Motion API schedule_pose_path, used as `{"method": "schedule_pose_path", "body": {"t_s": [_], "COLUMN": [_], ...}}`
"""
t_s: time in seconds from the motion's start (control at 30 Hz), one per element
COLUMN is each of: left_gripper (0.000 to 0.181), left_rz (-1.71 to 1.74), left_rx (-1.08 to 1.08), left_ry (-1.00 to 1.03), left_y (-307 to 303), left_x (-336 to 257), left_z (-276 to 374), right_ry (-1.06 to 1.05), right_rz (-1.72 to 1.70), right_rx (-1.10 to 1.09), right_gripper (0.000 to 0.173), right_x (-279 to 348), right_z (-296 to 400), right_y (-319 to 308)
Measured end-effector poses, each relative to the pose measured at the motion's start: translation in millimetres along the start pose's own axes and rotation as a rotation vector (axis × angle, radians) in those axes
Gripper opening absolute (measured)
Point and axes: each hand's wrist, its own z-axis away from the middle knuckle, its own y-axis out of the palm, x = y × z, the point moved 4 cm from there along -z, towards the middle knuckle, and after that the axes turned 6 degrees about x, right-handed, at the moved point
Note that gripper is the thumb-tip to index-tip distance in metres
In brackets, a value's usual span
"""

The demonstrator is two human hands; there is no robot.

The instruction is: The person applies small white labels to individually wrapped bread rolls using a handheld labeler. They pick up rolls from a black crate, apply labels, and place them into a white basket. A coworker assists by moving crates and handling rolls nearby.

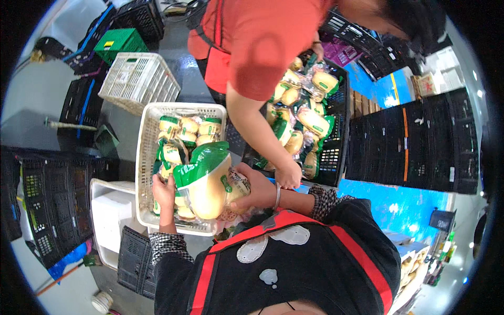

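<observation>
My right hand (260, 191), with a bangle at the wrist, grips a bundle of clear bags with green printed tops. The largest bag of pale-yellow produce (206, 193) hangs over the front of a white plastic crate (139, 157); a smaller one lies against my palm. My left hand (164, 193) is upright inside the crate's left side, its fingertips by the large bag's green edge. Whether it grips that bag, I cannot tell. Similar bags (189, 126) fill the crate behind.
Across from me, a person in a red shirt (267, 47) leans over a black crate (334, 157) of similar bags, one hand (289, 175) close to my right wrist. Stacked black crates (413, 141) stand right. A white crate (138, 78) stands behind; a white tub (112, 220) sits left.
</observation>
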Motion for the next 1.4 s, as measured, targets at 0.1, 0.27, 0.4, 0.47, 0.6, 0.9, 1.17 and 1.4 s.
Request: {"method": "schedule_pose_path", "body": {"t_s": [0.1,0.27,0.4,0.47,0.6,0.9,1.17,1.4], "left_gripper": [0.035,0.043,0.041,0.039,0.031,0.036,0.052,0.034], "left_rz": [0.222,0.089,0.121,0.134,0.127,0.149,1.456,0.391], "left_rx": [-0.004,-0.074,-0.076,-0.117,0.019,0.926,1.393,0.844], "left_ry": [0.141,0.294,0.407,0.522,0.66,0.516,-0.245,0.332], "left_y": [10,4,11,14,38,42,103,151], "left_x": [-20,-118,-197,-253,-345,-483,-416,-358], "left_z": [2,36,62,84,128,224,197,142], "right_ry": [-0.054,-0.171,-0.27,-0.283,-0.272,-0.309,-0.246,-0.146], "right_rz": [-0.023,-0.131,-0.278,-0.197,-0.43,-1.04,-1.172,-0.968], "right_rx": [-0.026,-0.166,-0.283,-0.369,-0.588,-0.679,-0.625,-0.702], "right_gripper": [0.079,0.08,0.078,0.077,0.073,0.045,0.045,0.04], "right_x": [12,1,-30,-56,-86,-166,-184,-175], "right_z": [31,93,155,191,278,395,385,334], "right_y": [-20,-64,-111,-142,-192,-256,-254,-255]}}
